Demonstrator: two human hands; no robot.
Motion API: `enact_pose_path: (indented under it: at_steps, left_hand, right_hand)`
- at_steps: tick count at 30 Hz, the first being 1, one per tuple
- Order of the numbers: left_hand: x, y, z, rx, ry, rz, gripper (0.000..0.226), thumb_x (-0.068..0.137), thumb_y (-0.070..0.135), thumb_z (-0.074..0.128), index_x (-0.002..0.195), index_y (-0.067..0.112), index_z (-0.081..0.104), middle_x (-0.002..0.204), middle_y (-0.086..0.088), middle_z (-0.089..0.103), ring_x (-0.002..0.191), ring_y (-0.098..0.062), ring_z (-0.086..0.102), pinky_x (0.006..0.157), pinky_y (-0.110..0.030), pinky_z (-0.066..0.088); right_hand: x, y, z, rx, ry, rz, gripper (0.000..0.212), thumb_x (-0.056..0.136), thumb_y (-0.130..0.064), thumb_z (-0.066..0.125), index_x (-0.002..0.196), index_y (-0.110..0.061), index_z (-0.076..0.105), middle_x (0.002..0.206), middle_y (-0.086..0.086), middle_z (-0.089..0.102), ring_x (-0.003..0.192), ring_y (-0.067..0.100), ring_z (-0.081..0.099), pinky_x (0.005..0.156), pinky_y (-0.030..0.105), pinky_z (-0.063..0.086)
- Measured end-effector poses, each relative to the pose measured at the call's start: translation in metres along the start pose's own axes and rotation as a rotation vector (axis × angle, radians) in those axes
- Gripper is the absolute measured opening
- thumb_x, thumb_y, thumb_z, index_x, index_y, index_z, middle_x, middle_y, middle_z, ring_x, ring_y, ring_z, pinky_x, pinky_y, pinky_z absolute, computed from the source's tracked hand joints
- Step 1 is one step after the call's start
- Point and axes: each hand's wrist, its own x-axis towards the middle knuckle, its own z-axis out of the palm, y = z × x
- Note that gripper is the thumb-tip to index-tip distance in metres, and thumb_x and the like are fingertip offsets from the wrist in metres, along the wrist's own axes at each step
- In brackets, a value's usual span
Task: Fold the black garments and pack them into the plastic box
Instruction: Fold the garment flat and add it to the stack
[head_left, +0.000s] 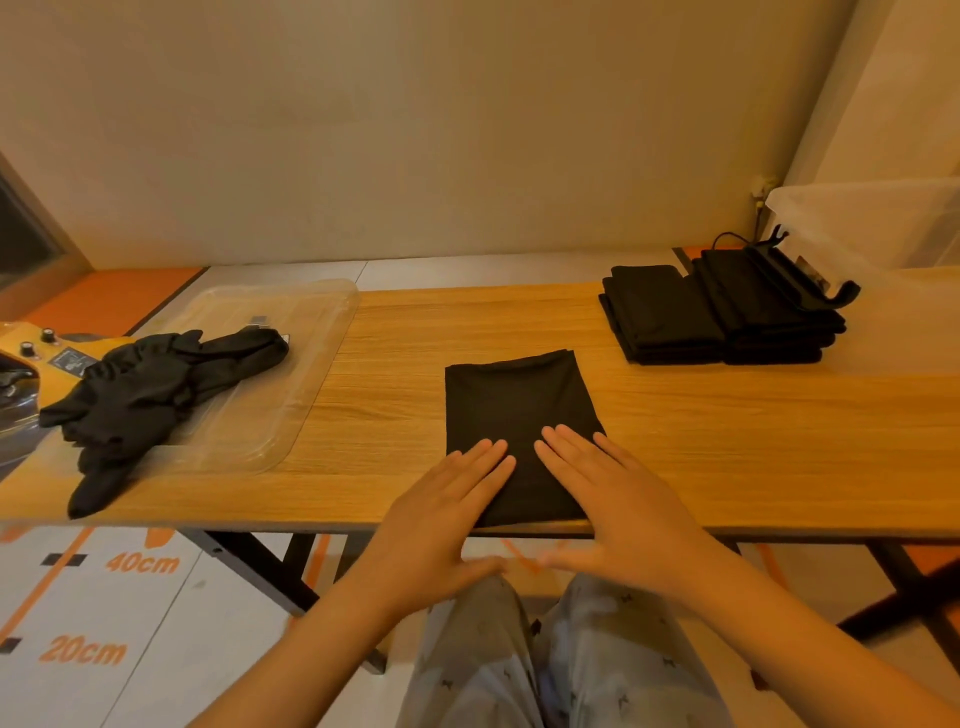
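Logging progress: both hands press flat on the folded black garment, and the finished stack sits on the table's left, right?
No: head view shows the finished stack on the table's right. Left hand and right hand press the folded black garment.

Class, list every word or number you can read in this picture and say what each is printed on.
"40cm": orange print on the floor.
"20cm": orange print on the same floor, nearer.
Dark label on the yellow machine: too small to read.
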Motion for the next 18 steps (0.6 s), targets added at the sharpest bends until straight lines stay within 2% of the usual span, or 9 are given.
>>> enact_pose_path:
  at_steps: [2, 3, 5, 8, 11, 12, 14, 16, 18]
  left_hand:
    - [-0.007, -0.003, 0.005, -0.004, 0.068, 0.026, 0.084, 0.08, 0.03, 0.074, 0.15, 0.021, 0.029, 0.157, 0.001, 0.025, 0.145, -0.013, 0.021, 0.117, -0.034, 0.021]
    - [-0.01, -0.005, 0.006, -0.021, 0.093, 0.041, 0.083, 0.077, 0.018, 0.076, 0.148, 0.022, 0.032, 0.154, 0.001, 0.03, 0.143, -0.013, 0.025, 0.117, -0.032, 0.022]
    - [-0.017, -0.008, 0.006, -0.061, 0.113, 0.084, 0.085, 0.075, 0.006, 0.076, 0.146, 0.022, 0.033, 0.152, 0.001, 0.033, 0.142, -0.012, 0.027, 0.117, -0.03, 0.021]
    - [-0.028, -0.012, 0.003, -0.191, 0.12, 0.087, 0.08, 0.084, 0.009, 0.068, 0.147, 0.038, 0.027, 0.154, 0.008, 0.032, 0.143, -0.007, 0.025, 0.116, -0.03, 0.022]
    - [-0.03, -0.005, -0.014, -0.488, 0.171, -0.068, 0.052, 0.09, 0.031, 0.055, 0.138, 0.045, 0.04, 0.143, 0.022, 0.044, 0.135, 0.001, 0.038, 0.111, -0.019, 0.031]
    - [-0.027, -0.003, -0.022, -0.569, 0.214, -0.111, 0.045, 0.088, 0.036, 0.052, 0.132, 0.044, 0.048, 0.137, 0.023, 0.051, 0.129, 0.002, 0.044, 0.107, -0.017, 0.036]
    - [-0.013, -0.003, -0.039, -0.712, 0.292, -0.172, 0.034, 0.086, 0.037, 0.054, 0.119, 0.035, 0.062, 0.119, 0.018, 0.062, 0.116, -0.003, 0.056, 0.095, -0.016, 0.045]
    - [0.006, -0.01, -0.053, -0.801, 0.328, -0.266, 0.023, 0.086, 0.027, 0.062, 0.109, 0.027, 0.066, 0.106, 0.013, 0.066, 0.104, -0.007, 0.06, 0.087, -0.02, 0.05]
    - [0.027, -0.022, -0.063, -0.865, 0.286, -0.425, 0.026, 0.087, 0.013, 0.064, 0.109, 0.029, 0.063, 0.106, 0.009, 0.065, 0.101, -0.009, 0.061, 0.083, -0.025, 0.052]
  right_hand:
    - [-0.009, -0.001, 0.005, -0.041, 0.048, -0.013, 0.102, 0.065, -0.066, 0.072, 0.148, -0.022, 0.033, 0.153, 0.0, 0.034, 0.141, 0.014, 0.027, 0.111, 0.033, 0.019]
    - [-0.012, 0.0, 0.008, -0.043, 0.105, -0.037, 0.098, 0.059, -0.054, 0.083, 0.143, -0.021, 0.043, 0.146, 0.001, 0.045, 0.135, 0.016, 0.04, 0.108, 0.033, 0.026]
    - [-0.021, 0.004, 0.013, -0.018, 0.205, -0.114, 0.093, 0.053, -0.034, 0.092, 0.136, -0.019, 0.053, 0.139, 0.003, 0.053, 0.128, 0.019, 0.05, 0.104, 0.035, 0.032]
    - [-0.033, 0.013, 0.012, -0.026, 0.319, -0.216, 0.085, 0.053, -0.021, 0.092, 0.131, -0.018, 0.058, 0.137, 0.003, 0.055, 0.126, 0.018, 0.052, 0.104, 0.035, 0.034]
    - [-0.036, 0.022, 0.009, 0.166, 0.342, -0.228, 0.065, 0.067, -0.016, 0.085, 0.127, -0.022, 0.06, 0.13, -0.004, 0.06, 0.121, 0.008, 0.054, 0.101, 0.031, 0.046]
    - [-0.033, 0.021, 0.002, 0.304, 0.353, -0.167, 0.054, 0.074, -0.016, 0.08, 0.124, -0.027, 0.06, 0.124, -0.008, 0.063, 0.115, 0.0, 0.055, 0.097, 0.028, 0.05]
    - [-0.019, 0.018, -0.019, 0.598, 0.33, 0.017, 0.035, 0.086, -0.018, 0.068, 0.111, -0.04, 0.059, 0.108, -0.019, 0.064, 0.1, -0.013, 0.056, 0.087, 0.013, 0.05]
    - [0.002, 0.018, -0.04, 0.828, 0.263, 0.161, 0.022, 0.09, -0.022, 0.062, 0.099, -0.042, 0.06, 0.096, -0.019, 0.065, 0.092, -0.009, 0.059, 0.078, 0.01, 0.049]
    - [0.026, 0.024, -0.054, 0.955, 0.199, 0.247, 0.011, 0.092, -0.023, 0.06, 0.094, -0.033, 0.064, 0.092, -0.01, 0.067, 0.089, 0.001, 0.063, 0.072, 0.017, 0.053]
